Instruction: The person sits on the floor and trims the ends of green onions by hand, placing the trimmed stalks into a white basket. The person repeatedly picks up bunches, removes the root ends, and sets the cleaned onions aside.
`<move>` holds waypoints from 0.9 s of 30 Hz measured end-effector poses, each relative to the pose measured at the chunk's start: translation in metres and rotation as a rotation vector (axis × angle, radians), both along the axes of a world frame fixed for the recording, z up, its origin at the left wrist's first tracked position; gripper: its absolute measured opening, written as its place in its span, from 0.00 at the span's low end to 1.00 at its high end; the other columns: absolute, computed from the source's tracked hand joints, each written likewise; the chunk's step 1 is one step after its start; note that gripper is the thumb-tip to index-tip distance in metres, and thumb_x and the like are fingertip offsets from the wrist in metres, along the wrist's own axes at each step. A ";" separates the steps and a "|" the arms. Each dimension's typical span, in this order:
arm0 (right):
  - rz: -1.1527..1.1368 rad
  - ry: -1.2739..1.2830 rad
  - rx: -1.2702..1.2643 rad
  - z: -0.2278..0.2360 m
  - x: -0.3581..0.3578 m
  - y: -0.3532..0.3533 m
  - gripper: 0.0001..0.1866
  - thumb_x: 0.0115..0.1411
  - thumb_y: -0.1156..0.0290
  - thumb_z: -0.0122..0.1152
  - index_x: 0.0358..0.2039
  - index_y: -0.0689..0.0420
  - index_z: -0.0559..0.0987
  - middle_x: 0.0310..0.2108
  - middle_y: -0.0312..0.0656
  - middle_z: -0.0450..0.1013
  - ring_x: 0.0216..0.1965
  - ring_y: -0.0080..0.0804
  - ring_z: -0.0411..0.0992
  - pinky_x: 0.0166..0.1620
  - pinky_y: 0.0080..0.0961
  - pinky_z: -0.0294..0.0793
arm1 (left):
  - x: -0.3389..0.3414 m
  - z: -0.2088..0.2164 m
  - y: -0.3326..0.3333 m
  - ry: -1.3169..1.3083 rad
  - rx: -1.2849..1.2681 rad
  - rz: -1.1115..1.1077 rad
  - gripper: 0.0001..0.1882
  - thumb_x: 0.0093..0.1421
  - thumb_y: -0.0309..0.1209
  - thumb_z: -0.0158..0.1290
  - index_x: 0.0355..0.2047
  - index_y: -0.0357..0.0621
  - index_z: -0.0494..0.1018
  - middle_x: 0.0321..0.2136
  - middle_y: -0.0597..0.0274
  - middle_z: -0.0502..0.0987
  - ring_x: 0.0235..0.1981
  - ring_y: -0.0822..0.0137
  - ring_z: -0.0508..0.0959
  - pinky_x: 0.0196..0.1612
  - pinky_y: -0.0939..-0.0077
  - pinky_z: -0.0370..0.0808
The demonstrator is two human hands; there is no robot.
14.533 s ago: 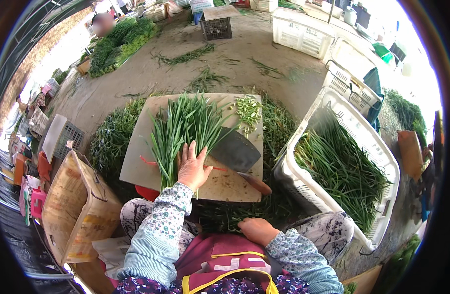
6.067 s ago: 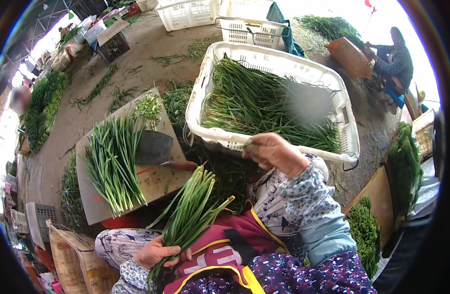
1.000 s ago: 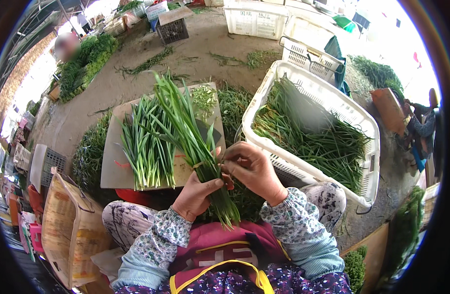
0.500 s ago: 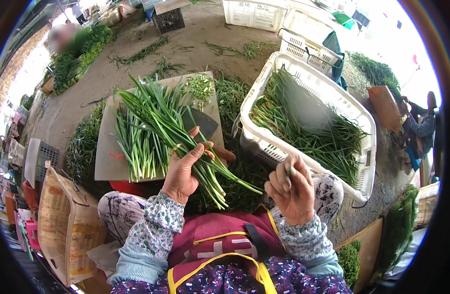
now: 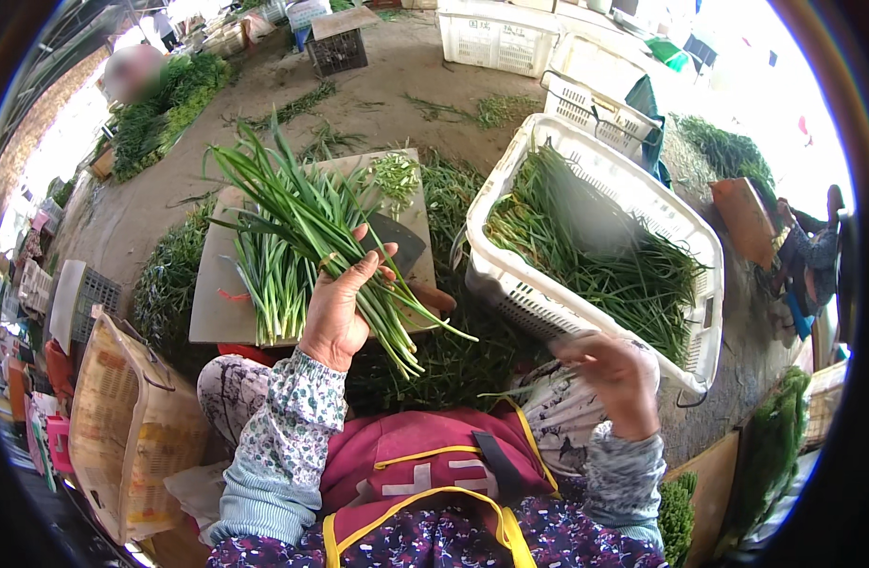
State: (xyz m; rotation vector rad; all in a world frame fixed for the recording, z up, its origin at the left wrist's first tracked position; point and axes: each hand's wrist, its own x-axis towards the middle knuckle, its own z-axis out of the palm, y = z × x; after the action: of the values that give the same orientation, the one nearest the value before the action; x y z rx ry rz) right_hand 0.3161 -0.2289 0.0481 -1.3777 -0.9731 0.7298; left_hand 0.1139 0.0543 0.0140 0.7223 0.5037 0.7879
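My left hand (image 5: 338, 317) is closed around a bunch of garlic chives (image 5: 302, 210), pale stem ends toward me and green leaves pointing away. More chives (image 5: 281, 305) lie under it on a pale board (image 5: 224, 275). Beside that hand a cleaver (image 5: 397, 242) rests on the board, its wooden handle (image 5: 433, 297) partly showing. Small chopped white-green bits (image 5: 395, 180) are heaped at the board's far right corner. My right hand (image 5: 616, 377) is smeared by motion over my right knee, near the white crate's lower side. A thin loose strand (image 5: 508, 391) shows near my lap.
A white crate (image 5: 499, 170) full of long green leaves stands at the right. An orange-tan basket (image 5: 108, 426) stands at the left. Discarded leaves (image 5: 160, 284) surround the board. Farther off are white crates (image 5: 499, 43), a dark crate (image 5: 338, 52) and a person (image 5: 818, 251).
My left hand and its bunch have shifted left and a little away from me. My right hand has swung right, away from the stem ends, and its fingers are now blurred.
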 end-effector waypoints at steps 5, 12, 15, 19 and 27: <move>0.049 -0.760 0.087 -0.008 -0.051 0.062 0.22 0.47 0.73 0.72 0.45 0.59 0.80 0.47 0.44 0.74 0.50 0.46 0.70 0.53 0.39 0.68 | 0.004 0.012 -0.018 0.007 0.007 -0.015 0.22 0.62 0.23 0.58 0.56 0.48 0.70 0.45 0.51 0.79 0.36 0.66 0.78 0.41 0.70 0.78; 0.013 -0.899 0.110 -0.034 -0.081 0.114 0.06 0.52 0.75 0.66 0.31 0.59 0.80 0.30 0.43 0.68 0.33 0.45 0.71 0.37 0.37 0.73 | -0.001 0.011 -0.027 0.059 0.016 -0.034 0.25 0.62 0.23 0.58 0.59 0.46 0.68 0.42 0.54 0.79 0.37 0.67 0.78 0.41 0.71 0.78; 0.128 -0.694 0.013 -0.035 -0.087 0.111 0.06 0.51 0.78 0.66 0.30 0.60 0.79 0.30 0.44 0.70 0.34 0.44 0.73 0.37 0.35 0.75 | -0.006 0.000 -0.022 0.054 -0.019 -0.026 0.25 0.61 0.22 0.59 0.58 0.45 0.69 0.39 0.56 0.80 0.35 0.69 0.78 0.40 0.73 0.77; 0.721 -0.523 -0.197 -0.045 -0.075 0.087 0.07 0.55 0.70 0.63 0.32 0.59 0.79 0.32 0.46 0.72 0.32 0.46 0.75 0.37 0.36 0.76 | -0.006 0.007 -0.016 0.087 -0.054 -0.059 0.24 0.60 0.21 0.60 0.57 0.44 0.70 0.36 0.58 0.81 0.32 0.70 0.79 0.39 0.75 0.77; 0.234 -0.789 -0.213 -0.001 -0.099 0.119 0.13 0.57 0.69 0.63 0.42 0.58 0.79 0.36 0.49 0.74 0.37 0.52 0.75 0.39 0.38 0.76 | -0.011 -0.024 -0.011 0.094 0.093 -0.073 0.24 0.61 0.19 0.57 0.58 0.36 0.67 0.37 0.57 0.81 0.37 0.65 0.81 0.38 0.74 0.78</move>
State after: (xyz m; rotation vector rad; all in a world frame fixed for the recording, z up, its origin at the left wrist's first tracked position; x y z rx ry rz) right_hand 0.2176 -0.1102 0.0469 -1.8060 -1.7320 0.4574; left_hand 0.1030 0.0433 -0.0103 0.8625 0.5256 0.7151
